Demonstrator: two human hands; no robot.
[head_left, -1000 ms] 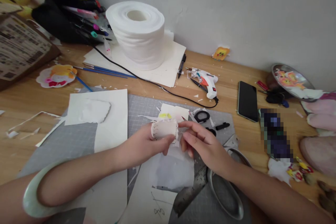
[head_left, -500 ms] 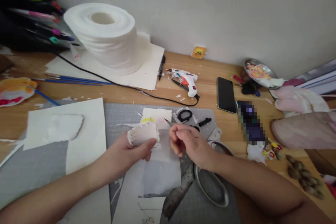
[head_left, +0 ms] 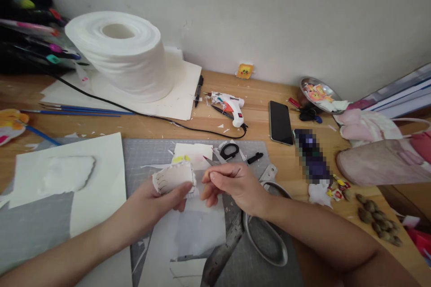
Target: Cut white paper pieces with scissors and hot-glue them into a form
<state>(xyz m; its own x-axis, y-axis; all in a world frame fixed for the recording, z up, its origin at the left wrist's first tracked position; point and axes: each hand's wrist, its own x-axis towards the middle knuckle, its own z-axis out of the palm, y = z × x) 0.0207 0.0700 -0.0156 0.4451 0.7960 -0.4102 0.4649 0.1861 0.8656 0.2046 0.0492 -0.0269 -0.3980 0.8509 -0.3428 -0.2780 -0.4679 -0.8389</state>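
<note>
Palette (head_left: 10, 129) bearing orange and pink paint sits at the left edge of the wooden table. To its right lie blue paintbrushes (head_left: 89, 111), below a cluster of pens (head_left: 37, 31). A white sheet (head_left: 107, 161) rests on the grey cutting mat (head_left: 151, 148) and carries a soft white pad (head_left: 69, 172). Behind it, a large white roll (head_left: 117, 71) stands upright on paper.

The left hand (head_left: 161, 197) grips a small, curved white piece (head_left: 177, 176) above the mat, near centre. The thumb presses on its near face; the other fingers are behind it. Dark, stitch-like strokes mark the piece's left end, and its border is ragged.

The right hand (head_left: 234, 186) is just beside the piece, to its right. Thumb and forefinger are drawn close together, the remaining fingers curled; whether they pinch anything thin cannot be told. Black-handled scissors (head_left: 230, 144) lie behind this hand, and metal-handled shears (head_left: 283, 258) lie below the right forearm. A white glue gun (head_left: 235, 106) lies on its side farther back.

Further right: a dark-screened phone (head_left: 281, 122), a metal bowl (head_left: 308, 101) holding orange-and-pink pieces, and a heap of brown, rounded items (head_left: 377, 219).
</note>
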